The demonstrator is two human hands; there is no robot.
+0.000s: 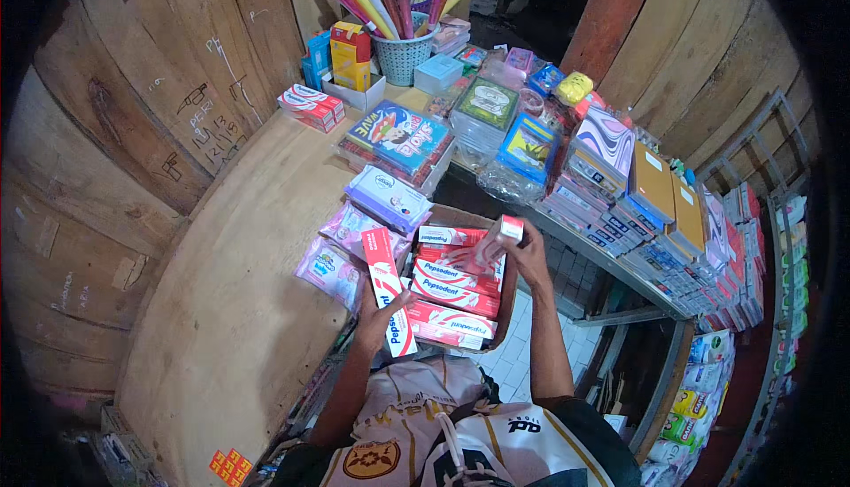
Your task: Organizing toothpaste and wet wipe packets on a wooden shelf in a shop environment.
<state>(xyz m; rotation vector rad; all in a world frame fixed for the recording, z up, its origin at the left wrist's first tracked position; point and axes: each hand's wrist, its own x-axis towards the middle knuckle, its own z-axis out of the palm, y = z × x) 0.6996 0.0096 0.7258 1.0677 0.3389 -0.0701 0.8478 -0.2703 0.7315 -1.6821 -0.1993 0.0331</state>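
A cardboard box (510,301) packed with red and white Pepsodent toothpaste cartons (455,296) rests at the person's lap, by the table's edge. My left hand (377,317) holds one long toothpaste carton (385,281) upright at the box's left side, thumb across its front. Over the box's upper right, my right hand (528,251) grips another toothpaste carton (491,241), blurred, with its white end turned up. Packs of wet wipes (332,273) lie left of the box, a purple one (388,198) above them.
The curved wooden table (219,274) bears two small stacks of toothpaste cartons (311,107), an open white carton (355,94) and a plastic basket (404,58) of paper rolls. Wrapped books (398,138) lie behind the box. Stacks of notebooks (597,175) fill the shelf at right.
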